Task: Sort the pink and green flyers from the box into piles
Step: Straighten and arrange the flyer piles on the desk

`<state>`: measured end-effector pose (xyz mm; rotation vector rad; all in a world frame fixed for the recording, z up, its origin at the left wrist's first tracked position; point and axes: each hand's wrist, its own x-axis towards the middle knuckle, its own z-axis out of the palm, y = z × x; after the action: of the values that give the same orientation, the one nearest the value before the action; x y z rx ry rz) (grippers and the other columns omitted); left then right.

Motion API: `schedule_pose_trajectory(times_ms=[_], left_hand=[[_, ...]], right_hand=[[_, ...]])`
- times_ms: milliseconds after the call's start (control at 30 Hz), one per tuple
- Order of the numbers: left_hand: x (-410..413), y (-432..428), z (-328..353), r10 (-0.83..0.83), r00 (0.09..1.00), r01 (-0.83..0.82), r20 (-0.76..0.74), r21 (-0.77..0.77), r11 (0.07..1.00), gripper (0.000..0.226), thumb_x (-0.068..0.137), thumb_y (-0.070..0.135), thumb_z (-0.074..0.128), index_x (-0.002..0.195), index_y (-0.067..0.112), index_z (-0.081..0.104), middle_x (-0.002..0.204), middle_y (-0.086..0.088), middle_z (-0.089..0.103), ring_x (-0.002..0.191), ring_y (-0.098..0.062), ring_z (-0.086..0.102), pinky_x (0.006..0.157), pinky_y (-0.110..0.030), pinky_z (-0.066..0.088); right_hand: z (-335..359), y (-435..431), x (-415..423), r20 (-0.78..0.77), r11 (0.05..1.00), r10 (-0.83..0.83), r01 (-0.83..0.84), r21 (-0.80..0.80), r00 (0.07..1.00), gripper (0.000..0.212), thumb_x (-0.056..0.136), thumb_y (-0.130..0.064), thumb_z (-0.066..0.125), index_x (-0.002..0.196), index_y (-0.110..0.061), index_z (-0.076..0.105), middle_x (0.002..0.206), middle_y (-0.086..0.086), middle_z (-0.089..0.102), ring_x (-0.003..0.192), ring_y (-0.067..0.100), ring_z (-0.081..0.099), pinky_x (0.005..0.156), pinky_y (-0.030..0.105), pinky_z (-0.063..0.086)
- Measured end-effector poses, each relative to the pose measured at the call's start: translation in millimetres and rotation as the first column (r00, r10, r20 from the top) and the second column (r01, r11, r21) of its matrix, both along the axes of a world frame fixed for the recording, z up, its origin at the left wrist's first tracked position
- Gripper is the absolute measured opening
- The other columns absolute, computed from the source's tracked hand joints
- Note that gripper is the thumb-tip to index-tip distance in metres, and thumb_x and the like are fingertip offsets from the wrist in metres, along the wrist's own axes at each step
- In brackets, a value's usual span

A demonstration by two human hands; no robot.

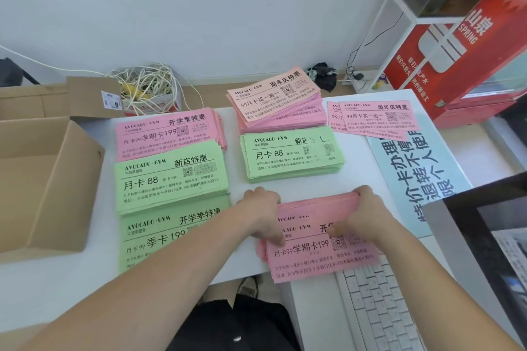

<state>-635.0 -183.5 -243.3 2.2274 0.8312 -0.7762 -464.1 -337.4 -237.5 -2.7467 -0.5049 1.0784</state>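
On the tabletop (359, 174), six piles (171, 177) lie sorted. Your left hand (261, 208) and right hand (368, 208) grip one more pink stack (313, 253). The cardboard box (65, 194) looks empty.

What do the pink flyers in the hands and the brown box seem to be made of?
The pink flyers: likely thin matte paper; printed, no shine, layered sheet edges. The brown box: seemingly plain cardboard, dull, with a folded flap.
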Motion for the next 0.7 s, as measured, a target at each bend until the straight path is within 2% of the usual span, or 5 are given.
schedule_pose_trajectory(times_ms=[167, 300, 400, 533, 700], left_hand=[[-15, -12, 9, 0.135, 0.984, -0.119, 0.116, -0.135, 0.984, 0.045, 0.08, 0.013, 0.082, 0.11, 0.021, 0.051, 0.112, -0.001, 0.06, 0.099, -0.022, 0.064, 0.073, -0.037, 0.059], [-37, -9, 21, 0.254, 0.933, -0.216, 0.254, -0.168, 0.962, 0.04, 0.078, 0.003, 0.069, 0.093, 0.031, 0.046, 0.098, 0.0, 0.064, 0.084, -0.021, 0.067, 0.061, -0.04, 0.062], [-51, 1, 32, 0.211, 0.909, -0.205, 0.358, -0.056, 0.977, 0.042, 0.08, 0.005, 0.067, 0.101, 0.036, 0.047, 0.091, 0.006, 0.066, 0.082, -0.019, 0.064, 0.068, -0.04, 0.057], [-60, 0, 39, 0.171, 0.861, -0.222, 0.479, 0.052, 0.974, 0.065, 0.087, 0.012, 0.068, 0.139, 0.044, 0.045, 0.106, 0.012, 0.065, 0.096, -0.017, 0.061, 0.086, -0.034, 0.052], [-59, -14, 14, 0.146, 0.78, -0.225, 0.609, 0.054, 0.973, 0.059, 0.089, 0.017, 0.072, 0.142, 0.031, 0.053, 0.134, 0.015, 0.056, 0.123, -0.009, 0.055, 0.107, -0.026, 0.043]], right_hand=[[4, 8, 0, 0.007, 0.996, 0.089, -0.089, -0.029, 0.996, 0.113, 0.05, -0.039, 0.102, 0.14, -0.02, 0.037, 0.126, 0.002, 0.04, 0.12, 0.028, 0.049, 0.103, 0.049, 0.05], [9, 0, 2, -0.137, 0.981, 0.088, -0.062, 0.185, 0.987, 0.105, 0.057, -0.026, 0.101, 0.133, -0.031, 0.028, 0.115, 0.002, 0.053, 0.104, 0.022, 0.061, 0.087, 0.041, 0.055], [17, -5, 0, -0.186, 0.912, 0.114, -0.028, 0.41, 0.976, 0.092, 0.069, -0.007, 0.093, 0.136, -0.04, 0.04, 0.113, -0.004, 0.06, 0.103, 0.015, 0.064, 0.084, 0.032, 0.051], [32, -7, 0, -0.018, 0.794, 0.095, -0.065, 0.604, 0.995, 0.041, 0.073, -0.001, 0.086, 0.099, -0.026, 0.067, 0.084, -0.01, 0.073, 0.081, 0.006, 0.067, 0.066, 0.012, 0.047], [25, -12, -5, 0.047, 0.726, 0.039, -0.061, 0.685, 0.998, 0.034, 0.075, -0.002, 0.086, 0.091, -0.024, 0.065, 0.079, -0.012, 0.069, 0.072, 0.003, 0.061, 0.067, 0.014, 0.044]])
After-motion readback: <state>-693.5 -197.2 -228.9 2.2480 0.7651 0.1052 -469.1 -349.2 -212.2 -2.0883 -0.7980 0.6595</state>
